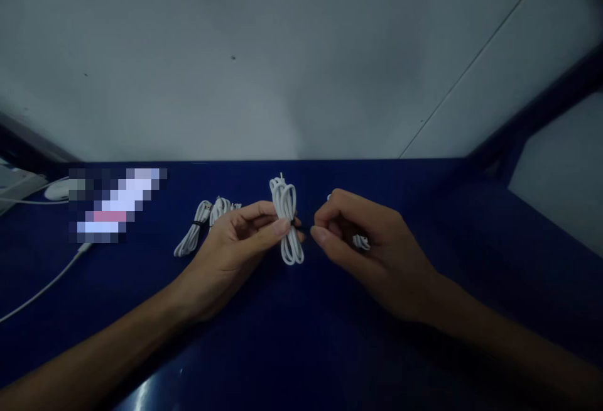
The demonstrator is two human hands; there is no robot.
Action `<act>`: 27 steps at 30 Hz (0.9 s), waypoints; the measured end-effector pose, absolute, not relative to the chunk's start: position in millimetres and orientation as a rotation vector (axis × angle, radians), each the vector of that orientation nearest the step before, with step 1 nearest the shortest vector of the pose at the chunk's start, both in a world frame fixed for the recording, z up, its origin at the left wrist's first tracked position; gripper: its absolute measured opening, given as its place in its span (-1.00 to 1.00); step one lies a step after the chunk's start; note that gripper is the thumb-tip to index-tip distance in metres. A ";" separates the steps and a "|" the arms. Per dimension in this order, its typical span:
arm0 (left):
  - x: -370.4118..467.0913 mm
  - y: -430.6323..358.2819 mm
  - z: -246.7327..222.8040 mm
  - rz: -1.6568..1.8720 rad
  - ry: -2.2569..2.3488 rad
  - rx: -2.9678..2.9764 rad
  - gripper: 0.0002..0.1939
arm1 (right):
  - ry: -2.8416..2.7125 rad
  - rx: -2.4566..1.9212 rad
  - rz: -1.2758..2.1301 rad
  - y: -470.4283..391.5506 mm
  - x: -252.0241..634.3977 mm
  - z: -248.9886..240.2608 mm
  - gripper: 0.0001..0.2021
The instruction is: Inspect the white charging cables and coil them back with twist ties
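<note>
A white USB cable point(293, 251), folded into a coiled bundle, is pinched between the thumb and fingers of my left hand point(235, 235). A thin black tie point(293, 224) wraps round its middle and stretches out to the right. My right hand point(372, 241) pinches the far end of that tie between thumb and forefinger. Behind my left hand lie a tied white cable bundle point(191, 238) and another white bundle point(221, 208), partly hidden by the hand. Through the curl of my right hand shows part of a white cable point(361, 242), mostly covered.
At the left, a pixelated phone-like device point(127, 200) lies with a white cord point(51, 295) running from it. A white rounded object point(61, 190) sits beyond it. The blue table point(282, 348) meets a grey-white panel point(264, 84) at the back; blue framing stands at the right.
</note>
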State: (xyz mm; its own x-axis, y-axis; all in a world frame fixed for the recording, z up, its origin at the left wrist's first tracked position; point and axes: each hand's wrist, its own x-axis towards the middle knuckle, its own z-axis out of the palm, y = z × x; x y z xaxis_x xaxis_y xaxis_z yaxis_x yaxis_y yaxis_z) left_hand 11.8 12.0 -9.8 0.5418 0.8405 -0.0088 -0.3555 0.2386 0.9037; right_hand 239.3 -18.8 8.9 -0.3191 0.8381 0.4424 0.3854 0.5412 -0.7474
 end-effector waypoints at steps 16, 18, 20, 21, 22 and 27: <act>11.6 11.4 -10.6 0.751 0.635 1.017 -0.74 | -2.119 -0.749 -0.294 -16.0 243.1 -5.4 -0.85; 11.9 11.5 -11.1 0.773 0.646 1.042 -0.76 | -2.130 -0.752 -0.378 -16.4 243.3 -4.0 -0.86; 12.7 11.6 -11.3 0.820 0.658 1.074 -0.78 | -2.150 -0.827 -0.400 -16.9 242.8 -3.4 -0.83; 13.1 11.6 -11.2 0.846 0.672 1.093 -0.77 | -2.157 -0.873 -0.382 -17.0 242.5 -3.8 -0.81; 13.4 11.7 -10.8 0.875 0.690 1.125 -0.77 | -2.164 -0.907 -0.352 -17.2 242.1 -4.5 -0.79; 12.4 10.5 -2.2 1.054 0.874 1.482 -0.85 | -2.099 -0.995 0.049 -17.3 241.8 -3.5 -0.81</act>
